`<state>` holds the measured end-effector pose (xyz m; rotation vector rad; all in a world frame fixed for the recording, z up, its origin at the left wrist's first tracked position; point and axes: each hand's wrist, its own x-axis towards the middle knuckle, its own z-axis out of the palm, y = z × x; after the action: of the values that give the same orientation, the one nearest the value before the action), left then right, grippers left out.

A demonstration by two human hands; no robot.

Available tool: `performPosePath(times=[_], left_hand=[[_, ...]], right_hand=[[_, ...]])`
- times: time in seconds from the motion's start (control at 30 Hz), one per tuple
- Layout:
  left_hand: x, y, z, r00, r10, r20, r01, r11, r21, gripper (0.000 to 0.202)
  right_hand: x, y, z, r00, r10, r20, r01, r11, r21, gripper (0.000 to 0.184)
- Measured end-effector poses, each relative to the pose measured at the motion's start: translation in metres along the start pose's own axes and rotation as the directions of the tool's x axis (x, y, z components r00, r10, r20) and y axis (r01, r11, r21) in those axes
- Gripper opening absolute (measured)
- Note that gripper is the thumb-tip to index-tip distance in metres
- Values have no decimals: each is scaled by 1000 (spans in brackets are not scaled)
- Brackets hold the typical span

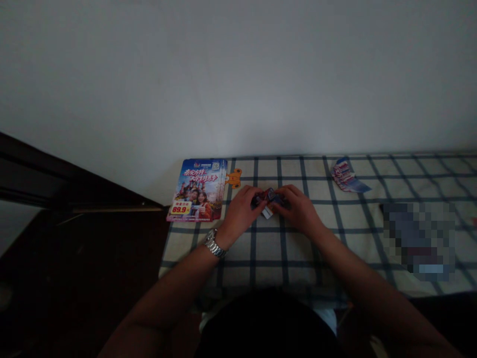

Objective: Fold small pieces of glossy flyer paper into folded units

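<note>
Between my two hands is a small folded piece of printed paper (271,195), dark with coloured patches and a white part at its lower edge. My left hand (246,204) grips its left side, thumb on top. From the right, my right hand (296,205) pinches the other side with thumb and fingers. Both hands are low over the checked tablecloth (268,248); the fingertips hide much of the paper. A silver watch (215,243) is on my left wrist.
A stack of printed flyers (197,191) lies left of my hands, beside an orange bear-shaped piece (234,178). Farther right is a folded paper shape (348,176). A blurred-out dark object (419,241) lies at the right. The wall (238,79) borders the table's back.
</note>
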<state>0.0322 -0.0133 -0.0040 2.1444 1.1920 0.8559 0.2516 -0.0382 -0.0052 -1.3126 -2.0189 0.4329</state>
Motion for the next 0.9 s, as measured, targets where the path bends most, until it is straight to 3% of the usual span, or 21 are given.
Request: performPosePath(times=[0.53,0.9], left_hand=[[-1,1,1,999,28,-34,-28,1000,9,23],[0,4,1,999,26,-22,-25,999,25,14]], right_hand=[[-3,1,8,996,-88,1,87,986,-141,40],[-2,-3,6,993,-104,47,111,978,-179,32]])
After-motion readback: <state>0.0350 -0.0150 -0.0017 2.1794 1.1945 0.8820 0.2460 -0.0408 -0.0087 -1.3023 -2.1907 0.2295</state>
